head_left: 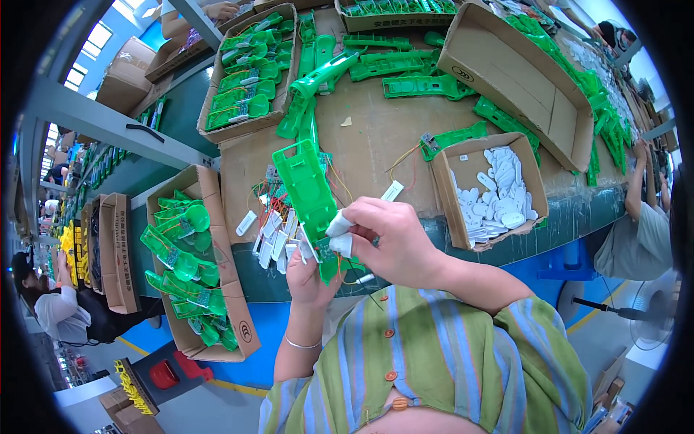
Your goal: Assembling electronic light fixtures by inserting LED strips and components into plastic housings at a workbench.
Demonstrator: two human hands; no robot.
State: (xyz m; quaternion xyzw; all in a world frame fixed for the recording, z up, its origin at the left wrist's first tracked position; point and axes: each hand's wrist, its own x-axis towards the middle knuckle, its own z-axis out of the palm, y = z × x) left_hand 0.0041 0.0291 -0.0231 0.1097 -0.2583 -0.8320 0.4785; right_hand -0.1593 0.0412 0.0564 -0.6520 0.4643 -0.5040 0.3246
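My left hand (309,282) is closed round the lower end of a long green plastic shell (307,184), tilted above the table with its hollow, ribbed side showing. My right hand (396,239), with white covers on thumb and fingertip, pinches at the shell's lower edge; what lies between those fingers is hidden. A green circuit board edge and thin dark wires show below them. Beside the shell lies a heap of white rectangular parts (271,239) with coloured wires. Right of it rests a single white part (392,191), wired to a small board.
Green wired assemblies fill one carton (230,289) at left and another (212,129) at far left. At right a carton (454,217) holds white oval pieces, near a tipped carton (520,79). More green shells (426,87) lie at the back. Co-workers sit at both sides.
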